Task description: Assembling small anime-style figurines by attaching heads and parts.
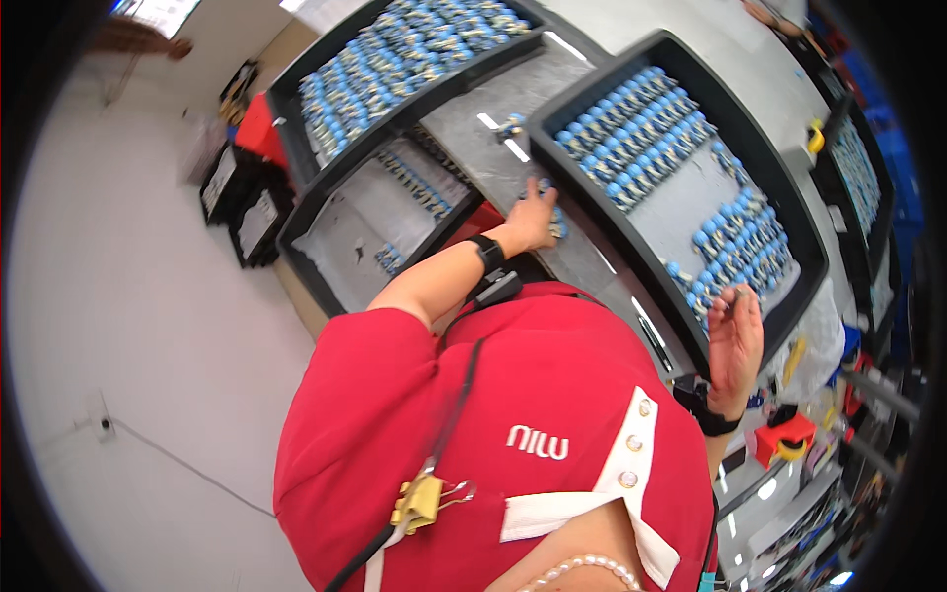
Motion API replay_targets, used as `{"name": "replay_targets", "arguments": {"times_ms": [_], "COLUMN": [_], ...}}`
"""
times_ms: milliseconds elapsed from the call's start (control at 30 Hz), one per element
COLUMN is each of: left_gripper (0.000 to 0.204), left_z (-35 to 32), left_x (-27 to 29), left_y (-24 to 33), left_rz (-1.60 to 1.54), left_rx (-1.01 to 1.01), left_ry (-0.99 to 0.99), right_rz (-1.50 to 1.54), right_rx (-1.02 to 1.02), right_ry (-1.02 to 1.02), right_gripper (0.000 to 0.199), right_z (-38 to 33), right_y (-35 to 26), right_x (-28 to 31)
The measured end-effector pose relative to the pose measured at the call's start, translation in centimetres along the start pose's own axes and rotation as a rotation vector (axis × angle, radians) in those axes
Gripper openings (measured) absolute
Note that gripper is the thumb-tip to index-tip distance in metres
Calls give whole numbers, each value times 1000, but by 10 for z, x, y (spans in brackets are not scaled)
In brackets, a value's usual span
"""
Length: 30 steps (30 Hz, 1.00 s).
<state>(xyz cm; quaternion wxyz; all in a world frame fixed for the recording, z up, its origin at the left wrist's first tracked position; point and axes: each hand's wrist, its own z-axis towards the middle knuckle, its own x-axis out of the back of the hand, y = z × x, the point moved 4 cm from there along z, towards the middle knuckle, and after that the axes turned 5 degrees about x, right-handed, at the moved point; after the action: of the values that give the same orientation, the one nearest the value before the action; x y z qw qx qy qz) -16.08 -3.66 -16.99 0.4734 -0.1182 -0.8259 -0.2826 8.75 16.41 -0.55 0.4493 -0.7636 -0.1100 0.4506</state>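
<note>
My left hand is low over the grey worktop, its fingers bent around small blue round-topped parts. One blue part shows at the fingertips and other blue parts lie by the edge of the hand. My right hand is raised at the near edge of a black tray, palm turned up. Its fingertips are pinched together, and what they hold, if anything, is too small to name. Rows of blue parts with pale and dark lower portions fill much of that tray, around a bare strip of white liner.
A fuller black tray stands at the far left, above a sparsely filled one. A loose blue part lies on the worktop between trays. A pen rests beside the right tray. Red bins stand at the right.
</note>
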Motion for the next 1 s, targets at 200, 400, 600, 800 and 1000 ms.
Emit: {"name": "replay_targets", "arguments": {"times_ms": [200,400,600,800,1000], "left_gripper": [74,73,75,78,81], "left_z": [-8,-49,-97,-126,-99], "left_x": [9,51,61,18,-34], "left_y": [-5,-59,-220,-376,-446], "left_rz": [-184,-418,-401,-202,-112], "left_rx": [-39,11,290,505,548], "left_ry": [61,150,206,8,-48], "right_rz": [-31,-84,-152,-216,-373], "right_rx": [-24,-78,-131,-251,-331], "right_ry": [4,-39,-91,-87,-43], "right_gripper": [16,17,20,17,15], "right_z": [4,14,29,36,27], "right_y": [0,5,25,78,132], "right_x": [0,-24,-70,-140,-201]}}
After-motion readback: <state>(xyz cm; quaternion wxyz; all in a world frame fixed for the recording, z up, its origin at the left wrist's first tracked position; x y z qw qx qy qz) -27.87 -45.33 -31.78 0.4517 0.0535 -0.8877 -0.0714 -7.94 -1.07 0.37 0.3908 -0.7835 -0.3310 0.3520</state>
